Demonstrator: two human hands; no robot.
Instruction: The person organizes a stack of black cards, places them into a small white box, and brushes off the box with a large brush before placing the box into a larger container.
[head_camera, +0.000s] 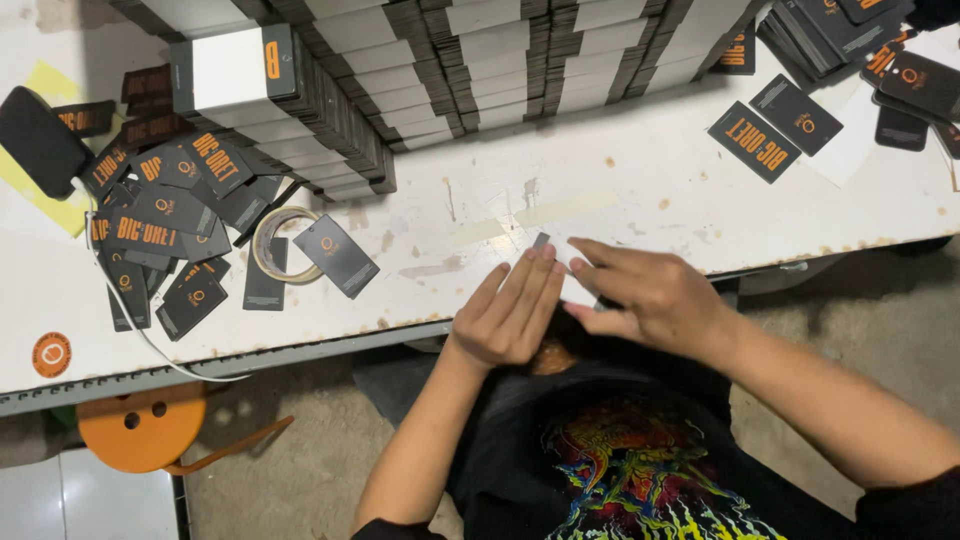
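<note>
My left hand (512, 312) and my right hand (648, 293) meet at the front edge of a white table (620, 190). Together they hold a small flat piece (552, 262), dark at its top end and pale below, mostly hidden between the fingers. The left fingers lie flat and straight against it; the right fingers curl around its right side. A black garment with a bright multicoloured print (640, 470) lies in my lap under both hands.
A heap of dark cards with orange print (160, 230) covers the table's left, beside a roll of clear tape (283, 243). Rows of stacked white-and-black boxes (420, 60) fill the back. More dark cards (790, 125) lie right. An orange stool (140, 428) stands below left.
</note>
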